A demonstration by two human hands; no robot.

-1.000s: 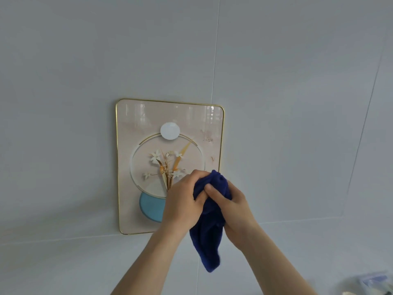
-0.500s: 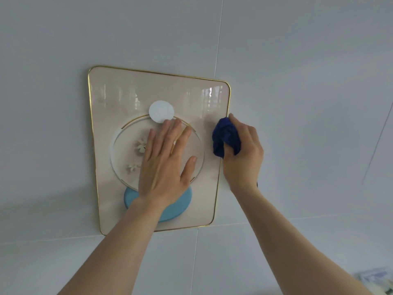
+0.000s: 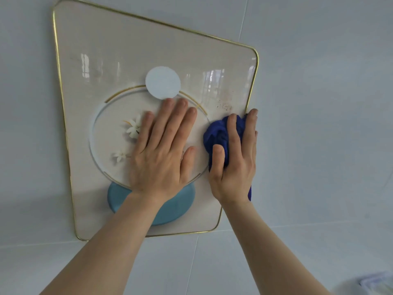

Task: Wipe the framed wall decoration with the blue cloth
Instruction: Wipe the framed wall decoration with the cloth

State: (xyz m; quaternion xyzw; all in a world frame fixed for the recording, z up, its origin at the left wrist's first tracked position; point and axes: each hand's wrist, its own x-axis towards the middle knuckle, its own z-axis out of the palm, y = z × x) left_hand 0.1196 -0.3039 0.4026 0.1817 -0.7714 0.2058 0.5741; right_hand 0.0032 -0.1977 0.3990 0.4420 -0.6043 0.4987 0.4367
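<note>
The framed wall decoration (image 3: 102,60) hangs on the pale wall, a cream panel with a thin gold rim, a white disc, a ring with white flowers and a light blue disc low down. My left hand (image 3: 163,150) lies flat on its middle, fingers spread, holding nothing. My right hand (image 3: 236,158) presses the bunched blue cloth (image 3: 219,133) against the panel near its right edge. Small dark specks (image 3: 224,106) mark the glass just above the cloth.
Grey tiled wall (image 3: 319,103) surrounds the frame, with a horizontal joint below it. A blurred pale object (image 3: 374,282) shows in the bottom right corner.
The view has come closer to the frame. My left hand stays flat on the panel. My right hand with the cloth has slid down along the right edge.
</note>
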